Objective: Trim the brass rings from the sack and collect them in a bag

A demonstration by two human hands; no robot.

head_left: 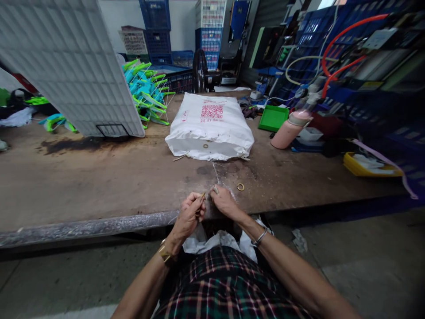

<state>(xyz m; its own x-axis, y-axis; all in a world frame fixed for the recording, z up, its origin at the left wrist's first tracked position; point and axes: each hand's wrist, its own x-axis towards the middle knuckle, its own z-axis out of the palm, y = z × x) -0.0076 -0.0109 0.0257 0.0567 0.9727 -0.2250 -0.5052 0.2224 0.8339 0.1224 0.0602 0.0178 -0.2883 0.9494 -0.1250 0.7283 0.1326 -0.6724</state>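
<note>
Over the table's front edge, my left hand [190, 213] is closed on a small yellow ring [203, 195], its fingers pinched together. My right hand [223, 200] is just beside it, with a short pale tool [215, 189] between thumb and fingers; its exact shape is too small to tell. Another yellow ring [241, 187] lies on the wooden table [149, 177], a little to the right of my right hand. Beyond both hands sits a white sack [212, 126] with red print, and a small ring [205, 145] shows on its near side.
At the left stands a large white ribbed panel [76, 66], with green and blue plastic parts [146, 93] behind it. To the right are a green tray [273, 118], a pink bottle [288, 130] and a yellow tray [368, 166]. Stacked crates [210, 40] stand at the back.
</note>
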